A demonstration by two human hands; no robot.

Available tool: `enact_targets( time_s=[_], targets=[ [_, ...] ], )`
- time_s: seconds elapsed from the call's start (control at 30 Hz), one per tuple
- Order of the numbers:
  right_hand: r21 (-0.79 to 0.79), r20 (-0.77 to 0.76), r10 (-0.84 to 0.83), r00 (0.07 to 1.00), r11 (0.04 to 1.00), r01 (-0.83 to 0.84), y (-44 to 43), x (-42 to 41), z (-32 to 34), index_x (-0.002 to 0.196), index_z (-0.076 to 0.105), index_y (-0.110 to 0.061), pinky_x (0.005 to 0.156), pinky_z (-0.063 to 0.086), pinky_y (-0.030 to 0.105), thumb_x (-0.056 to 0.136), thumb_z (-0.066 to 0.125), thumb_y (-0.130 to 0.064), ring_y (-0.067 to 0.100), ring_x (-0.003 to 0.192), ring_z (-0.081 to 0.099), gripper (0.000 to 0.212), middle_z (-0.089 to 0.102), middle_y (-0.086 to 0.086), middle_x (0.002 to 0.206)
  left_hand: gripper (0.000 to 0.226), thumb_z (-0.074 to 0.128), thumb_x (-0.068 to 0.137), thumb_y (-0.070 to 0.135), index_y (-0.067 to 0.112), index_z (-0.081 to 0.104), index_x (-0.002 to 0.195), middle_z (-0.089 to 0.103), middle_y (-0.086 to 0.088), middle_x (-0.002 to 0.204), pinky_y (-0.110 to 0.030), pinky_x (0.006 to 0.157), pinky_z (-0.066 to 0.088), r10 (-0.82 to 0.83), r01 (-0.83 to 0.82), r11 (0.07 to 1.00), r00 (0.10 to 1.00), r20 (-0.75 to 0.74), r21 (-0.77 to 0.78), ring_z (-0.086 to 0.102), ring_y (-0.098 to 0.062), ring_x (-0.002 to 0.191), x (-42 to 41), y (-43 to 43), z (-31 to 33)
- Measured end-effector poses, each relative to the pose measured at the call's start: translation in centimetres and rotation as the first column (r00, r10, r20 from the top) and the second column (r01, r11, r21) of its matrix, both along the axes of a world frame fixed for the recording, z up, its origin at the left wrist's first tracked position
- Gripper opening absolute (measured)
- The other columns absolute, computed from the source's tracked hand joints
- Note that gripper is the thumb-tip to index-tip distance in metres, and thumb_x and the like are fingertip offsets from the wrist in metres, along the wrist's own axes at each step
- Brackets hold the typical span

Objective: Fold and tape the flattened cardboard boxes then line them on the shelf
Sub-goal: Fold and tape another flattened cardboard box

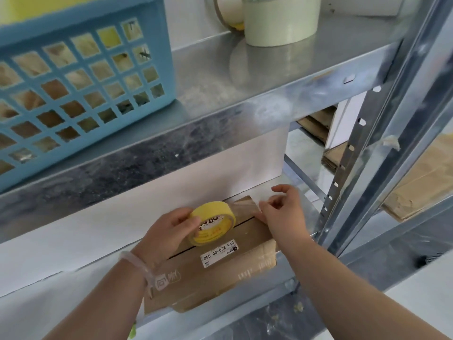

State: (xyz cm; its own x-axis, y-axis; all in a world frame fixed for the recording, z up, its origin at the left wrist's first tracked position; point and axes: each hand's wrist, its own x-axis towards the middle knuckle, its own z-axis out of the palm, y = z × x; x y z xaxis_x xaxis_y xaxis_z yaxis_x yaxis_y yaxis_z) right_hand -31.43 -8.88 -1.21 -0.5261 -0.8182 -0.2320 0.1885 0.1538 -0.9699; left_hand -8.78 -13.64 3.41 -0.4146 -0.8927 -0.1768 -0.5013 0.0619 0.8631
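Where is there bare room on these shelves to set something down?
Upper metal shelf: bare between the blue plastic basket and the white tape roll. Crowded below: left hand, right hand and yellow tape roll over the brown cardboard box.

Tape roll (pixel 212 223) on cardboard box (pixel 215 268)

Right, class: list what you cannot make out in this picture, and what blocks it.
Head view:
- Blue basket: contents only glimpsed through its holes; left side cut off by the edge.
- Pale tape roll: top cut off.
- Yellow tape roll: print blurred, partly under the left hand.
- Box: seam partly hidden under that roll.
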Motion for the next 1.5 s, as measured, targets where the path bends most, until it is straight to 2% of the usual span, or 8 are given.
enact_targets(
  time_s=[0.2,0.43,0.53,0.7,0.97,1.17,1.27,1.5],
  targets=[
    [-0.028,0.121,-0.064,0.991,0.997,0.068,-0.3,-0.4,0.2,0.101,0.048,-0.024,0.063,0.06,0.027,0.088,0.058,0.008,0.017,0.079,0.055,0.035,0.047,0.005,0.086,0.014,0.071,0.078,0.05,0.04,0.068,0.087,0.072,0.016,0.081,-0.014,0.065,0.048,0.039,-0.022,0.99,0.992,0.121,-0.142,0.066,-0.002,0.074,-1.3,-0.5,1.1],
    [0.029,0.253,-0.121,0.96,0.993,0.118,0.2,-3.8,-0.1,0.118,0.046,-0.018,0.07,0.061,0.038,0.086,0.063,0.01,0.014,0.073,0.062,0.046,0.051,0.007,0.089,0.056,0.061,0.054,0.072,0.038,0.067,0.098,0.071,0.012,0.088,-0.016,0.069,0.047,0.026,0.011,0.988,0.97,0.243,-0.151,0.065,-0.001,0.083,-3.1,-0.6,0.4],
    [0.136,0.284,-0.102,0.953,0.989,0.066,0.0,-4.0,-1.8,0.122,0.047,-0.021,0.077,0.061,0.042,0.085,0.066,0.006,0.019,0.075,0.064,0.049,0.057,0.009,0.092,0.046,0.065,0.06,0.063,0.037,0.067,0.097,0.071,0.011,0.086,-0.017,0.068,0.046,0.039,-0.005,0.99,0.971,0.235,-0.144,0.065,-0.001,0.081,-3.3,-0.7,0.2],
    [0.225,0.438,-0.088,0.895,0.974,-0.014,-0.4,-2.4,-4.7,0.119,0.048,-0.019,0.051,0.049,0.028,0.082,0.07,0.002,0.02,0.062,0.057,0.048,0.062,0.014,0.086,0.029,0.065,0.062,0.058,0.042,0.064,0.086,0.068,0.027,0.082,-0.011,0.061,0.044,0.034,-0.002,0.99,0.972,0.231,-0.138,0.064,0.004,0.076,-3.6,-0.5,0.3],
    [0.383,0.119,0.136,0.984,0.907,-0.172,-0.7,-2.5,-6.2,0.122,0.047,-0.032,0.058,0.053,0.031,0.077,0.078,-0.041,0.021,0.083,0.065,0.055,0.061,0.004,0.119,0.053,0.058,0.052,0.071,0.037,0.068,0.091,0.07,0.022,0.085,-0.01,0.061,0.047,0.047,-0.016,0.988,0.98,0.196,-0.154,0.065,0.002,0.078,-3.7,-0.3,0.0],
    [0.404,0.06,0.226,0.972,0.885,-0.23,-1.0,-2.4,-6.5,0.119,0.049,-0.027,0.076,0.059,0.042,0.088,0.066,-0.032,0.024,0.088,0.063,0.036,0.055,-0.005,0.1,0.043,0.061,0.054,0.067,0.039,0.067,0.086,0.069,0.023,0.083,-0.01,0.061,0.048,0.054,-0.024,0.988,0.979,0.194,-0.154,0.064,0.002,0.074,-4.0,0.0,0.2],
    [0.407,0.004,0.223,0.975,0.89,-0.205,-1.0,-2.6,-6.5,0.11,0.051,-0.024,0.067,0.061,0.046,0.085,0.072,-0.032,0.024,0.084,0.064,0.034,0.056,-0.004,0.098,0.026,0.066,0.063,0.052,0.038,0.066,0.085,0.068,0.025,0.081,-0.008,0.06,0.047,0.066,-0.039,0.989,0.98,0.19,-0.144,0.063,0.005,0.073,-4.0,0.1,0.2],
    [0.44,0.096,0.178,0.979,0.875,-0.202,-0.7,-3.1,-6.9,0.091,0.061,-0.016,0.045,0.055,0.029,0.081,0.078,-0.033,0.024,0.072,0.066,0.026,0.065,0.007,0.087,0.047,0.058,0.05,0.07,0.041,0.064,0.087,0.068,0.025,0.085,-0.008,0.061,0.046,0.06,-0.04,0.991,0.986,0.155,-0.128,0.063,0.004,0.079,-3.9,0.0,0.1]
  ],
)
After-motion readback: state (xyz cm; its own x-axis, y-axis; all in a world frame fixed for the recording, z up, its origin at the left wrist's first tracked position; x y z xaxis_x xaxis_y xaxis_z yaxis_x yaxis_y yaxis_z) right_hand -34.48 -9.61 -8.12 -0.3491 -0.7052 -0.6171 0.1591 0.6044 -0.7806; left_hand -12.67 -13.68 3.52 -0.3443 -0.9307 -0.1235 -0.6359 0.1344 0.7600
